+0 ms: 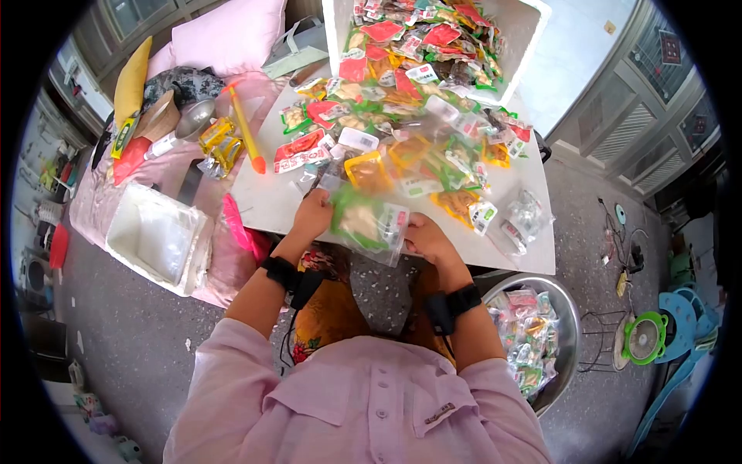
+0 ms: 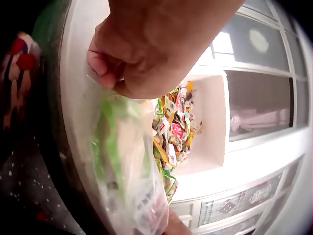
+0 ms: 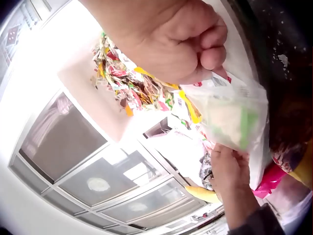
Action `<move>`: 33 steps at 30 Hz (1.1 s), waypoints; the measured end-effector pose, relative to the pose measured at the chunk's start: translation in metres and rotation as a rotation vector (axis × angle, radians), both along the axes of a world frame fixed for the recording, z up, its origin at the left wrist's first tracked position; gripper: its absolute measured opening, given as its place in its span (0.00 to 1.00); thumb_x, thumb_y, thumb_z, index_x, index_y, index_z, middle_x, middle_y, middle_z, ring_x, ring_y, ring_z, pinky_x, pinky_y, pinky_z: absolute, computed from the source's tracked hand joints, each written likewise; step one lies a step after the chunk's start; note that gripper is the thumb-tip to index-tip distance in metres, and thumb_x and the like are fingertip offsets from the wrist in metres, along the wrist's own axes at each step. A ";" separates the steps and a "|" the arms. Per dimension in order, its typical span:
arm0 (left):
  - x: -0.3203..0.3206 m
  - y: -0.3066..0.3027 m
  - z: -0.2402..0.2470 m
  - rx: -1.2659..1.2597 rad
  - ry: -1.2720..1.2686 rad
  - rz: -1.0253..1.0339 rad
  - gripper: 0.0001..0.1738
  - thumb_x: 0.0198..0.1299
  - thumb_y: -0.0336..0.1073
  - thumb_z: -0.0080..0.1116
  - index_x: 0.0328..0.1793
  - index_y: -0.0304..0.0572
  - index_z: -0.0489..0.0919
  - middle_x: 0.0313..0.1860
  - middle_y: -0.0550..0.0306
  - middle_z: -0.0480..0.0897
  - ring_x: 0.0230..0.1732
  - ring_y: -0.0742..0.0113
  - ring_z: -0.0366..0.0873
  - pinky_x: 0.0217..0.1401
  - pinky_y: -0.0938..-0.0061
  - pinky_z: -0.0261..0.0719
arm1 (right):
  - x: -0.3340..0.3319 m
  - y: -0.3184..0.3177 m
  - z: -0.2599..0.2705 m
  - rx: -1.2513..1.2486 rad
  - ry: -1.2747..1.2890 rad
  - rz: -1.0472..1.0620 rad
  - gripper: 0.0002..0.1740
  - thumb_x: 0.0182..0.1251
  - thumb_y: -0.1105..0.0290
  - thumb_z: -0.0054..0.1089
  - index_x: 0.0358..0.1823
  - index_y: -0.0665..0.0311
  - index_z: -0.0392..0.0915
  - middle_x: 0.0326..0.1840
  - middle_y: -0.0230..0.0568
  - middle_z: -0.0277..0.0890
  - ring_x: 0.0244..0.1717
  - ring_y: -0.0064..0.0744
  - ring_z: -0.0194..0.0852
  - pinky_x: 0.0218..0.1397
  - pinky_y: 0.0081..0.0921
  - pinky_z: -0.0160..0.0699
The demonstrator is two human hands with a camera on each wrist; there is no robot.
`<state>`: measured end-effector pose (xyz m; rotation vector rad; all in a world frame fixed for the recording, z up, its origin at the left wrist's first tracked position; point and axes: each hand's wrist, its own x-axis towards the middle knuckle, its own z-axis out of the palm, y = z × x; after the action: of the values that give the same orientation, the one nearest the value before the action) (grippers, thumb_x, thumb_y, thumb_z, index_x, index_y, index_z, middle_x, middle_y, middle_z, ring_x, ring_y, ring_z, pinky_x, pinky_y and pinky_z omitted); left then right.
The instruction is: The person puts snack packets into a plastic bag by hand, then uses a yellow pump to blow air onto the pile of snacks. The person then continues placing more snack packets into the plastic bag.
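Note:
A clear plastic bag (image 1: 369, 224) with green-printed packets inside hangs between both hands at the table's front edge. My left hand (image 1: 312, 215) pinches its left end and my right hand (image 1: 430, 238) grips the right end, fingers curled. In the left wrist view the bag (image 2: 129, 161) drops below the left hand (image 2: 115, 58), whose fingertips close on its corner. The right wrist view has the bag (image 3: 230, 120) stretched from the right hand (image 3: 195, 44) to the left hand (image 3: 230, 169). Just beyond it, many small snack packets (image 1: 369, 172) cover the table.
A white foam box (image 1: 529, 46) of packets stands at the back of the table (image 1: 267, 203). A metal basin (image 1: 573, 325) of filled bags is at the lower right, an empty foam box (image 1: 154, 236) at left. A crumpled clear bag (image 1: 525, 220) lies at the table's right.

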<state>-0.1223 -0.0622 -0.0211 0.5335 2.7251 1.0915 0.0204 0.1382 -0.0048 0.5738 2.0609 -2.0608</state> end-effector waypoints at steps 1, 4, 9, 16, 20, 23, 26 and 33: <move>0.004 -0.002 0.005 -0.052 0.111 0.005 0.17 0.46 0.34 0.50 0.44 0.36 0.70 0.33 0.46 0.75 0.33 0.52 0.74 0.35 0.65 0.71 | 0.005 0.001 0.015 -0.009 -0.077 0.024 0.07 0.53 0.73 0.47 0.32 0.65 0.73 0.20 0.30 0.68 0.15 0.17 0.61 0.18 0.15 0.60; 0.026 -0.008 0.017 -0.077 0.355 -0.079 0.16 0.47 0.34 0.52 0.44 0.38 0.71 0.35 0.47 0.74 0.36 0.54 0.73 0.37 0.66 0.71 | 0.005 0.003 -0.007 -0.087 0.021 0.053 0.07 0.53 0.74 0.47 0.32 0.66 0.73 0.19 0.30 0.67 0.15 0.16 0.61 0.18 0.14 0.60; 0.091 0.022 0.035 0.140 0.468 -0.491 0.17 0.46 0.38 0.55 0.43 0.39 0.71 0.37 0.48 0.73 0.36 0.51 0.72 0.37 0.64 0.72 | -0.001 -0.011 -0.019 -0.015 0.142 0.160 0.07 0.54 0.74 0.47 0.31 0.67 0.73 0.18 0.30 0.66 0.16 0.16 0.61 0.18 0.16 0.61; 0.117 0.049 0.023 -0.074 0.335 -0.402 0.22 0.42 0.44 0.59 0.41 0.41 0.69 0.32 0.49 0.74 0.31 0.52 0.74 0.31 0.63 0.72 | 0.001 -0.009 -0.017 -0.110 0.060 0.097 0.04 0.52 0.76 0.47 0.27 0.66 0.71 0.21 0.33 0.70 0.19 0.20 0.64 0.21 0.17 0.63; 0.114 0.051 0.012 0.076 0.266 -0.386 0.15 0.45 0.37 0.56 0.38 0.40 0.69 0.28 0.51 0.73 0.27 0.57 0.73 0.28 0.68 0.71 | 0.000 -0.015 -0.021 0.050 0.142 0.005 0.04 0.52 0.75 0.48 0.27 0.68 0.71 0.21 0.35 0.70 0.20 0.23 0.66 0.21 0.18 0.64; 0.109 0.047 0.013 0.189 0.066 -0.403 0.11 0.47 0.31 0.54 0.37 0.39 0.69 0.26 0.52 0.73 0.26 0.60 0.72 0.27 0.72 0.70 | -0.005 -0.016 -0.032 0.295 0.185 0.060 0.06 0.52 0.74 0.48 0.29 0.69 0.71 0.22 0.36 0.71 0.21 0.24 0.67 0.21 0.20 0.66; 0.106 0.043 0.007 0.325 0.062 -0.418 0.09 0.47 0.29 0.54 0.36 0.39 0.69 0.26 0.53 0.72 0.26 0.61 0.72 0.27 0.73 0.70 | 0.001 -0.026 0.007 0.300 0.115 0.099 0.07 0.52 0.73 0.48 0.30 0.69 0.72 0.23 0.37 0.71 0.22 0.25 0.69 0.22 0.21 0.67; 0.162 -0.011 0.038 0.321 -0.211 -1.092 0.13 0.47 0.36 0.57 0.39 0.41 0.72 0.32 0.55 0.72 0.36 0.63 0.71 0.41 0.70 0.69 | 0.006 -0.009 -0.019 0.040 0.109 -0.149 0.07 0.53 0.73 0.47 0.31 0.69 0.71 0.24 0.37 0.70 0.22 0.24 0.70 0.22 0.19 0.68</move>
<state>0.0397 -0.0730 0.0164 1.5644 1.5974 1.1067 0.0267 0.1287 -0.0234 0.6536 2.1856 -2.1828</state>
